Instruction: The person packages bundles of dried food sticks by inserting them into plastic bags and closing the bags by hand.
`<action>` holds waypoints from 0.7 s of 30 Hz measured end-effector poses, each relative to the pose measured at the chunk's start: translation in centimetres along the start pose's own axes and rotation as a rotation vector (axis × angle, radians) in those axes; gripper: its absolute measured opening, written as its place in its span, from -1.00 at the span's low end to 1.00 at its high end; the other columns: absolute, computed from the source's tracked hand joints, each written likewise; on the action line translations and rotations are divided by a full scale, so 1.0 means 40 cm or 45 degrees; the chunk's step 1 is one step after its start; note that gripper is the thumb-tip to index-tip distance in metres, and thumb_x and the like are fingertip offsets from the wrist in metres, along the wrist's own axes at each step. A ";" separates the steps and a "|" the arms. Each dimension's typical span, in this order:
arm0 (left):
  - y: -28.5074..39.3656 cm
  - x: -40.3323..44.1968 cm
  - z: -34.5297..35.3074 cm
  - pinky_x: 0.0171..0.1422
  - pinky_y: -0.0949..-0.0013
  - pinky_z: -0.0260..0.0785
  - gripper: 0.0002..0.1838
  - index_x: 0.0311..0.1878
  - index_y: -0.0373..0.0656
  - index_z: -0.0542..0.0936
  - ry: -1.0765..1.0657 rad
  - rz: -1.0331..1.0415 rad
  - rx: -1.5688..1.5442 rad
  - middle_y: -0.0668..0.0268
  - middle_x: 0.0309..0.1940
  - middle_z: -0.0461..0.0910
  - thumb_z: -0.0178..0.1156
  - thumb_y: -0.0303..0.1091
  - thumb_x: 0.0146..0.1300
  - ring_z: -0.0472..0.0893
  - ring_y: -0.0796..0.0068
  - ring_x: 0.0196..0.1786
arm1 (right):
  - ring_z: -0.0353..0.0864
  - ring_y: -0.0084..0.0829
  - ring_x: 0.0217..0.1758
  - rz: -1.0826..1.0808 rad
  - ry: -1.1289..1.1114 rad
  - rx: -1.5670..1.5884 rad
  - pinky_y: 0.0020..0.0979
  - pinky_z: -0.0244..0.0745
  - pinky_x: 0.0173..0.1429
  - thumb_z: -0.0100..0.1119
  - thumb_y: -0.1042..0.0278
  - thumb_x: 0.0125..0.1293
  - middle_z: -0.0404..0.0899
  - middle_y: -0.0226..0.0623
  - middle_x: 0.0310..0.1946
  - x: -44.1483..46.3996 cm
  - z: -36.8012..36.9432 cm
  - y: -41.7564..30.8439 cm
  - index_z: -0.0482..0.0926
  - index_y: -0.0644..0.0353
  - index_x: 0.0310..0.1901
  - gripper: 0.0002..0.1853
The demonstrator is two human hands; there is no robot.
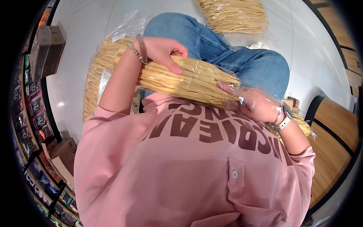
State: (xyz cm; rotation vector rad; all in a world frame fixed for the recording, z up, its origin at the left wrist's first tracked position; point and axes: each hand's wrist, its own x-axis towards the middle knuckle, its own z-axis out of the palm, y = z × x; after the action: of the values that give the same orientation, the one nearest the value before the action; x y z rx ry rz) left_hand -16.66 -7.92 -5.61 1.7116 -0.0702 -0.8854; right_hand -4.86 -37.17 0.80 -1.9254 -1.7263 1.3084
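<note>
A clear plastic bag of dried yellow bean curd sticks lies across my lap, close to my chest. My left hand grips its upper left part, thumb pressed on the plastic and the other fingers partly curled behind. At the right end, my right hand holds the loose, crinkled plastic, its thumb lying along the bag. The right fingers' undersides are hidden. Under my left forearm, a larger bag of the same sticks rests on the floor.
Another bag of sticks lies on the floor beyond my crossed legs. More sticks show beside my right elbow. Shelves of packaged goods and cardboard boxes stand at left; wooden units line the right.
</note>
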 end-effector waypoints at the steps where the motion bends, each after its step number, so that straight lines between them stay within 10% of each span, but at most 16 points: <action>1: 0.001 -0.003 -0.001 -0.35 0.58 0.25 -0.64 -0.33 -0.20 0.48 0.006 0.006 0.022 0.51 -0.51 0.46 0.40 -0.20 -0.05 0.37 0.74 -0.40 | 0.54 -0.04 -0.28 -0.061 0.060 0.027 -0.21 0.45 -0.23 -0.03 0.63 -0.04 0.55 -0.06 -0.21 0.002 0.006 0.008 0.13 -0.18 0.33 -0.19; 4: 0.043 -0.007 0.026 -0.32 0.48 0.31 -0.58 -0.28 -0.22 0.51 0.178 -0.288 0.167 0.38 -0.49 0.52 0.32 -0.05 0.01 0.48 0.57 -0.40 | 0.52 -0.02 -0.26 -0.051 0.078 0.005 -0.20 0.44 -0.20 0.07 0.52 0.06 0.54 -0.06 -0.19 0.010 0.012 0.012 0.15 -0.14 0.31 -0.27; 8: 0.136 0.032 0.142 -0.20 0.17 0.36 -0.36 -0.22 -0.23 0.52 0.488 0.052 0.708 0.04 -0.39 0.54 0.11 0.27 0.04 0.53 0.03 -0.26 | 0.49 -0.02 -0.37 -0.124 0.105 -0.099 -0.20 0.40 -0.27 0.16 0.32 0.17 0.52 -0.04 -0.36 0.024 0.031 0.010 0.27 -0.03 0.23 -0.44; 15: 0.132 0.059 0.177 -0.25 0.14 0.35 -0.36 -0.29 -0.23 0.51 0.538 0.050 0.773 0.11 -0.45 0.55 0.09 0.30 0.02 0.55 0.06 -0.32 | 0.52 -0.02 -0.45 -0.051 -0.032 -0.187 -0.14 0.40 -0.37 0.12 0.28 0.15 0.52 -0.04 -0.49 0.061 0.024 -0.008 0.46 0.12 -0.09 -0.72; 21: 0.130 0.062 0.166 -0.25 0.14 0.35 -0.39 -0.30 -0.22 0.51 0.496 0.010 0.787 0.11 -0.46 0.55 0.09 0.27 0.04 0.55 0.06 -0.32 | 0.53 -0.06 -0.41 -0.103 0.003 -0.233 -0.13 0.35 -0.41 0.13 0.27 0.14 0.52 -0.07 -0.55 0.076 0.034 0.006 0.40 0.11 0.01 -0.62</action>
State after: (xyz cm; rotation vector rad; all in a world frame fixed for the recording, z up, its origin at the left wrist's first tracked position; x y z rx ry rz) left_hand -16.76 -16.27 -2.89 2.4322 -0.0950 -0.5319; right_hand -6.01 -35.03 -1.51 -1.9270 -1.9618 1.1556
